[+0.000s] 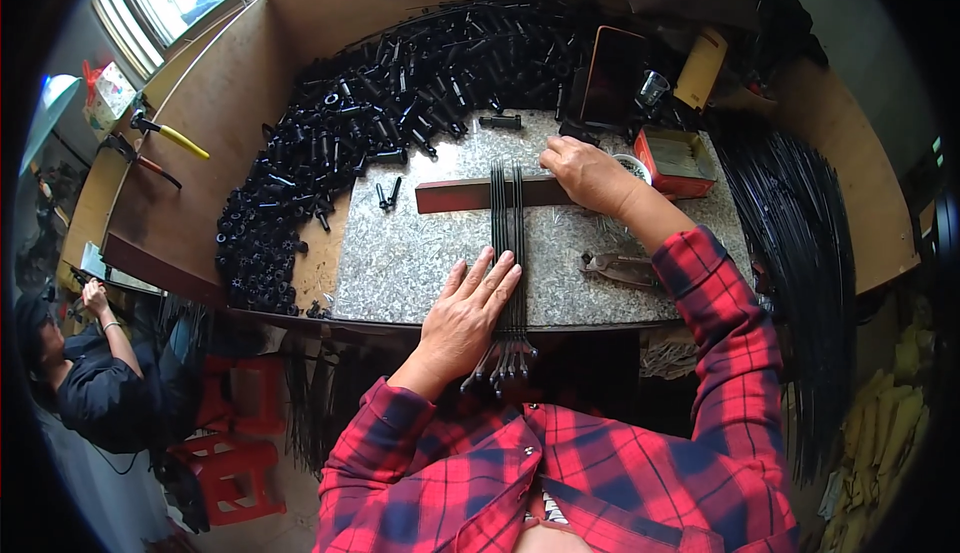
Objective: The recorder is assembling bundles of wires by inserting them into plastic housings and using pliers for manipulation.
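L hand: left hand (463,315) palm down, fingers straight & slightly spread, lying flat on the rods, nothing gripped afaict
R hand: right hand (590,175) over the R end of the bar, fingers curled w/ tips bunched; can't tell if it's pinching smth tbh
Rods: bunch of thin black rods (508,228) running lengthwise mid-slab, top ends crossing over the bar, knobbed lower ends fanned out past the bench edge
Bar: flat dark bar (450,196) crosswise under the rods
Slab: speckled grey slab (400,263), w/ a pair of small black pieces (388,193) left of the bar
Pliers: worn pliers (622,269) on the slab, R side, below R hand
R corner: red box (675,161) near R hand, small white tub (630,166) just beside it, phone (612,73) propped behind
Back + L: big heap of black tubular parts (400,93)
Far R: thick bundle of long black strands (800,193) draped over the edge
Off to L: co-worker (110,383) in dark clothes, nr red stools (225,473)
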